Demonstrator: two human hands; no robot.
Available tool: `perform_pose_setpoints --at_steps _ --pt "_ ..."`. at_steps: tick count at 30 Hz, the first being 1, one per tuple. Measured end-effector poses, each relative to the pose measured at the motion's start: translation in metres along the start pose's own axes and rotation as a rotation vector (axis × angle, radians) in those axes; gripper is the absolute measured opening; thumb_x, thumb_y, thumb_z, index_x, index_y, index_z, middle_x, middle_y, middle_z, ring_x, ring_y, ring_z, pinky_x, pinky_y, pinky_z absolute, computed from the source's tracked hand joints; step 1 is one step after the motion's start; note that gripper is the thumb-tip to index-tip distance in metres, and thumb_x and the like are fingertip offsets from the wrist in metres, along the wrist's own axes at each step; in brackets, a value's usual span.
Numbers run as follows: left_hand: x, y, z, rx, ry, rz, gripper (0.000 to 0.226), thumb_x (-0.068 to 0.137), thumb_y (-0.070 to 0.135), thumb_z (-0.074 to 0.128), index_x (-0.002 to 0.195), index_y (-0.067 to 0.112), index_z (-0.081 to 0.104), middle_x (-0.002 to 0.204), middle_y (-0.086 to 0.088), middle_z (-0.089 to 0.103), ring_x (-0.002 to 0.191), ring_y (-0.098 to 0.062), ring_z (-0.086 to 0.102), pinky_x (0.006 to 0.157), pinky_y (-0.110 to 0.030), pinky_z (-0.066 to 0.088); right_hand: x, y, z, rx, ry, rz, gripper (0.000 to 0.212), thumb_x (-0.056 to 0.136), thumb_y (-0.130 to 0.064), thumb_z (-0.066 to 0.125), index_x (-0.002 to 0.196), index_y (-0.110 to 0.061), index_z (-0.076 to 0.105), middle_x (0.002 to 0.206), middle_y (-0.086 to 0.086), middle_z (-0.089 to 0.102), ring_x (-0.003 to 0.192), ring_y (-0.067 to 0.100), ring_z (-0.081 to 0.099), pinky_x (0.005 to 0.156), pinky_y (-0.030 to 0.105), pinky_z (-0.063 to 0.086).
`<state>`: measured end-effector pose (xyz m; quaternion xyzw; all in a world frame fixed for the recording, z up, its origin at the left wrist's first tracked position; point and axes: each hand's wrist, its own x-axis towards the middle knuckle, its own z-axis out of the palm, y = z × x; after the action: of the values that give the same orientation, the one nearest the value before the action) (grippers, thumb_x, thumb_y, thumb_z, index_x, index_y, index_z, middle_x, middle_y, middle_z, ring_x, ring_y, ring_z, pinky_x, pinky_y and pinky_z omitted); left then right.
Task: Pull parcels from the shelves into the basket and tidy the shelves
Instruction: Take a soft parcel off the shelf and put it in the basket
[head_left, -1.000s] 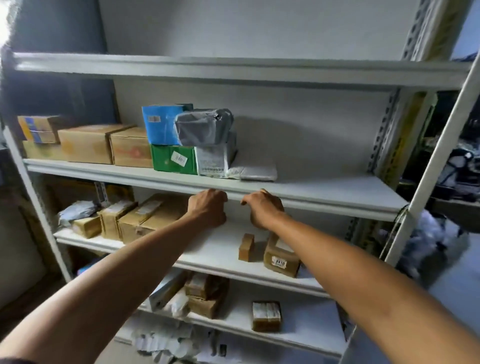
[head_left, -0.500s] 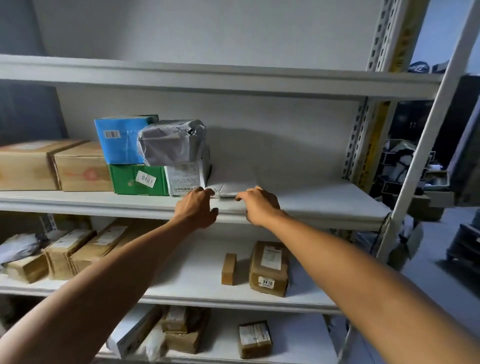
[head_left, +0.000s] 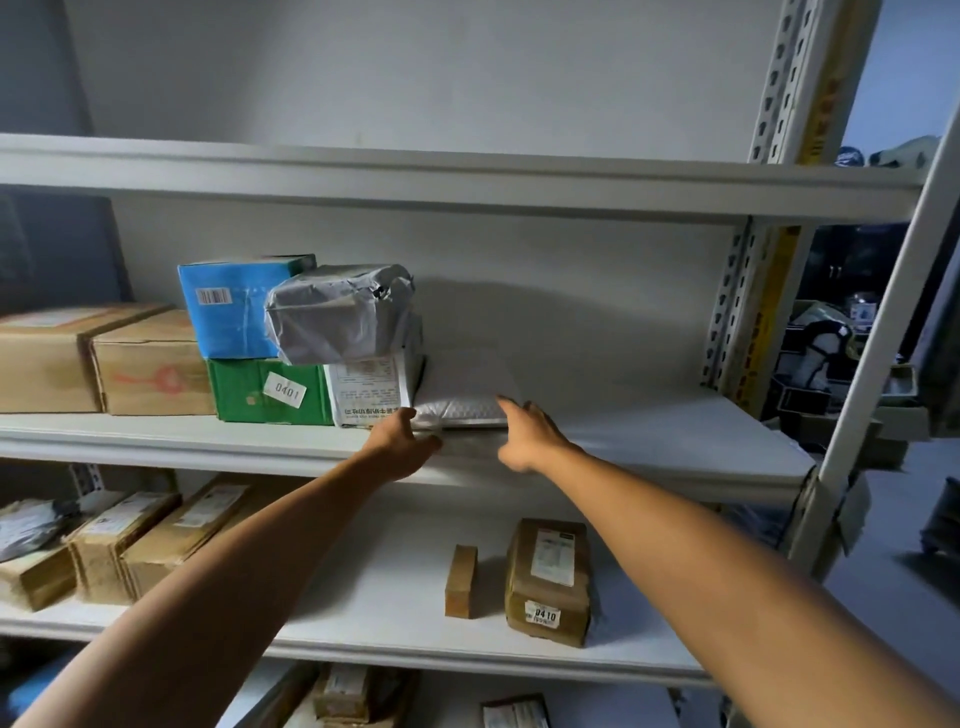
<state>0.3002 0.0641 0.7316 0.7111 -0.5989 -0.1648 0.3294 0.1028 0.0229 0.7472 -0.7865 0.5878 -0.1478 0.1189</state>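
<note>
A flat white padded mailer lies on the middle shelf, right of a white labelled parcel. My left hand pinches the mailer's front left corner, thumb on top. At the front right corner my right hand does the same, thumb laid over the mailer and fingers curled at its edge. A grey poly bag and a blue box sit on the parcel and a green box marked 0401. No basket is in view.
Two cardboard boxes fill the shelf's left end. On the shelf below stand a brown parcel marked 0410, a small brown box and several cartons at the left. A slanted metal upright bounds the right side.
The view has risen from the lower shelves to the middle shelf. Both hands have moved from that shelf's front lip up onto the white mailer's front corners.
</note>
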Motion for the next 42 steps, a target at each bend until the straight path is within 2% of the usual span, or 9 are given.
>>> perform_pose_setpoints --at_steps 7,11,14,18,24,27,34,38,42 --pt "0.016 -0.002 0.004 -0.304 0.010 -0.087 0.067 0.088 0.019 0.077 0.145 0.003 0.046 0.096 -0.007 0.062 0.081 -0.021 0.057 0.063 -0.026 0.043 0.026 -0.004 0.012 0.120 -0.014 0.065 0.091 0.090 -0.012 0.063 0.161 -0.032 0.011 0.155 0.017 0.027 0.135 0.040 0.042 0.104 0.044 0.050" --pt "0.022 -0.007 0.002 -0.398 0.073 -0.124 0.076 0.079 0.031 0.083 0.141 0.003 0.051 0.109 -0.012 0.070 0.092 -0.025 0.066 0.075 -0.029 0.051 0.032 -0.002 0.017 0.194 0.041 0.121 0.102 0.083 -0.016 0.069 0.161 -0.032 0.005 0.148 0.012 0.024 0.131 0.038 0.042 0.101 0.043 0.051" --pt "0.021 -0.009 0.003 -0.435 0.126 -0.122 0.072 0.073 0.032 0.087 0.132 0.003 0.060 0.101 -0.009 0.070 0.079 -0.019 0.062 0.064 -0.026 0.048 0.032 0.003 0.019 0.183 0.099 0.117 0.107 0.079 -0.030 0.075 0.161 -0.026 0.007 0.147 0.011 0.030 0.132 0.035 0.044 0.107 0.043 0.046" --pt "0.023 -0.011 0.003 -0.432 0.128 -0.101 0.089 0.074 0.028 0.089 0.148 0.006 0.045 0.117 -0.012 0.067 0.095 -0.024 0.066 0.077 -0.025 0.050 0.029 0.016 0.010 0.211 0.162 0.037 0.100 0.063 -0.043 0.081 0.150 -0.021 0.036 0.142 0.008 0.049 0.123 0.030 0.056 0.099 0.040 0.053" --pt "0.007 -0.011 0.004 -0.136 -0.013 0.125 0.126 0.058 0.021 0.099 0.158 0.012 0.023 0.112 -0.006 0.060 0.097 -0.022 0.059 0.074 -0.017 0.046 0.018 0.043 0.003 0.215 0.158 -0.110 0.110 0.064 -0.032 0.090 0.155 -0.024 0.028 0.143 0.006 0.049 0.121 0.027 0.055 0.095 0.039 0.054" --pt "0.002 -0.013 0.013 0.020 0.132 0.290 0.102 0.063 0.017 0.096 0.151 0.016 0.043 0.132 -0.012 0.060 0.118 -0.032 0.057 0.093 -0.031 0.042 0.015 0.046 0.006 0.250 0.202 -0.206 0.105 0.061 -0.029 0.094 0.150 -0.020 0.039 0.139 0.007 0.053 0.121 0.026 0.056 0.097 0.038 0.053" --pt "0.015 0.011 0.007 -0.185 0.434 0.415 0.035 0.073 0.024 0.091 0.105 0.018 0.080 0.087 0.001 0.055 0.082 -0.015 0.054 0.071 -0.009 0.035 0.014 0.051 -0.004 0.486 0.497 -0.231 0.095 0.067 -0.043 0.093 0.143 -0.019 0.042 0.128 0.003 0.057 0.107 0.018 0.059 0.088 0.032 0.053" --pt "0.031 0.039 -0.007 -0.320 0.425 0.437 0.020 0.075 0.032 0.088 0.086 0.019 0.078 0.089 -0.010 0.066 0.088 -0.021 0.062 0.076 -0.032 0.048 0.022 0.057 -0.012 0.665 0.563 -0.163 0.099 0.064 -0.051 0.092 0.145 -0.024 0.043 0.135 -0.001 0.052 0.110 0.013 0.057 0.091 0.028 0.053" --pt "0.032 0.065 -0.024 -0.590 0.320 0.392 0.013 0.082 0.031 0.083 0.089 0.026 0.073 0.087 -0.003 0.076 0.084 -0.023 0.072 0.080 -0.046 0.060 0.021 0.059 -0.019 0.717 0.425 -0.215 0.066 0.069 -0.031 0.094 0.122 -0.033 0.054 0.109 -0.027 0.058 0.097 -0.014 0.055 0.072 0.003 0.046"
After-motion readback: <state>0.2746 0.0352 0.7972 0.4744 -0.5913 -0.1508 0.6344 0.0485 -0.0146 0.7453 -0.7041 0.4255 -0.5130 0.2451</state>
